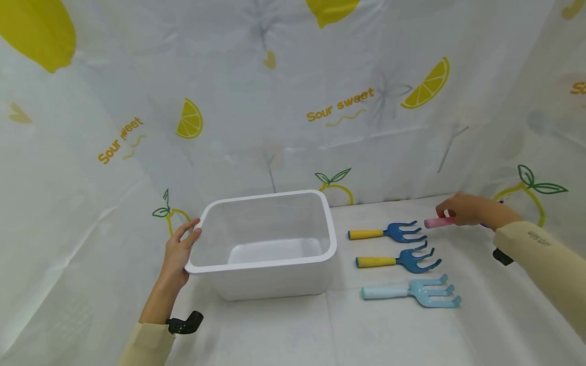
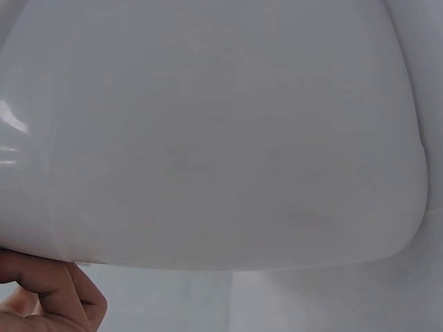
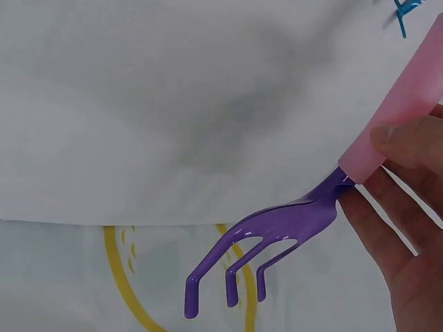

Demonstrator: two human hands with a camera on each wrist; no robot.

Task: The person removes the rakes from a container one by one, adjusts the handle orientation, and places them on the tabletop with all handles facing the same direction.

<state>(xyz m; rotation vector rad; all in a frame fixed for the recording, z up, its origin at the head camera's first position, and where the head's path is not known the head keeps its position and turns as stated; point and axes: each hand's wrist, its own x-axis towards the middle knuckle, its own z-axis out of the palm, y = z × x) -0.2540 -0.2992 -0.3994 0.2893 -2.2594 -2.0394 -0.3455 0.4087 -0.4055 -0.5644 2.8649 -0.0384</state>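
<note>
A white rectangular basin [image 1: 270, 282] stands on the table, and my left hand [image 1: 175, 254] grips its left rim. Seen from the left wrist, the basin's wall [image 2: 228, 138] fills most of the view, with curled fingers [image 2: 52, 287] at its edge. At the far right, my right hand [image 1: 469, 209] holds a small hand rake by its pink handle [image 1: 438, 222]. The right wrist view shows the rake's purple prongs [image 3: 277, 228] raised off the cloth, the thumb and fingers round the handle.
Three more hand rakes lie between the basin and my right arm: a yellow-handled blue one [image 1: 366, 234], a second like it [image 1: 376, 262], and a light blue one [image 1: 385, 293]. A lemon-patterned sheet [image 1: 256, 127] hangs behind the white-covered table [image 1: 284, 330].
</note>
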